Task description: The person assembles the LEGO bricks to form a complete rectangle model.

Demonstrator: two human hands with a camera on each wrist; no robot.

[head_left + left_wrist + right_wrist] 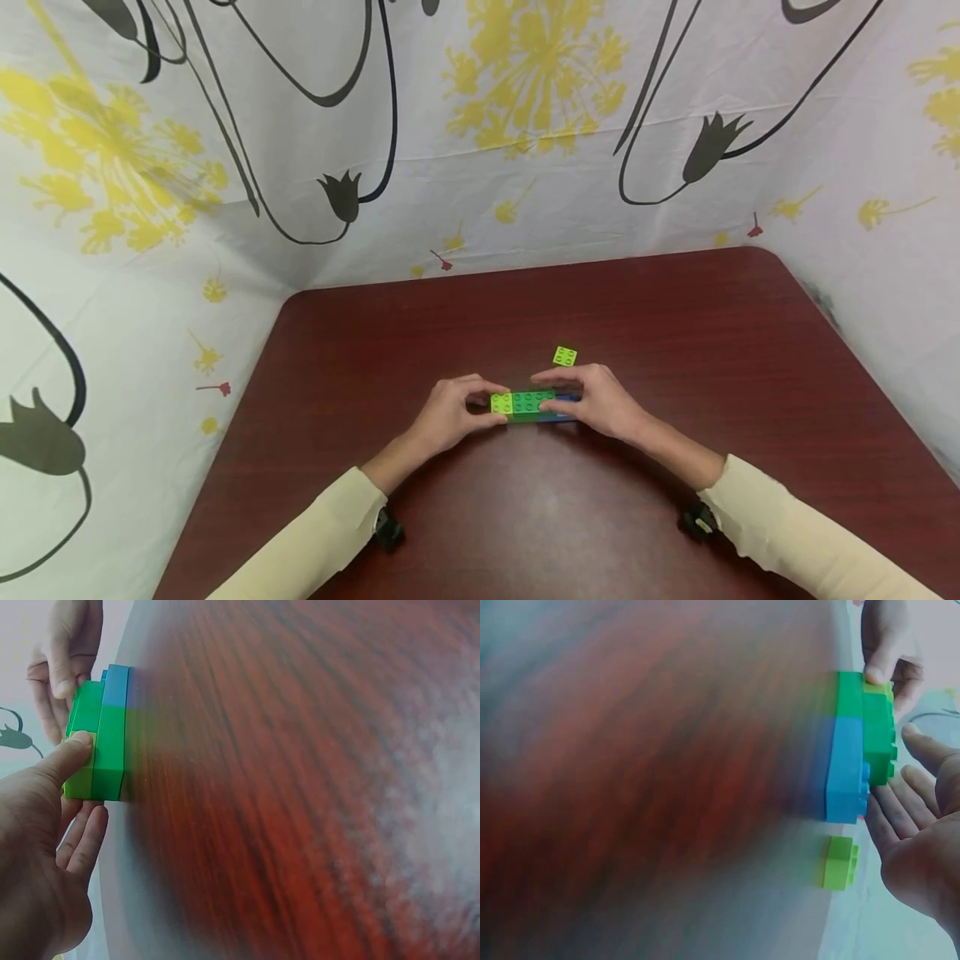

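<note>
Between the left hand (448,412) and the right hand (604,405), a stack of toy bricks (525,403) rests on the counter (480,517). The stack has two layers. Upper layer: a yellow-green brick (501,403) at the left hand, with a green brick (529,402) adjoining it toward the right hand. Lower layer: a second green brick (111,750) on the left hand's side and a blue brick (844,776) on the right hand's side. The blue brick extends past the upper layer, its end studs exposed near the right hand.

The left hand pinches the yellow-green brick between thumb and fingers. The right hand is spread around the opposite end, fingers extended along the far side; whether its fingertips touch the bricks cannot be told.

Just beyond the right hand's fingers, a loose yellow-green brick (565,357) rests studs up, apart from the stack. Behind each hand, a pale sleeve (322,533) covers the forearm. Beyond both hands, a flower-printed cloth (420,108) hangs past the counter's far edge.
</note>
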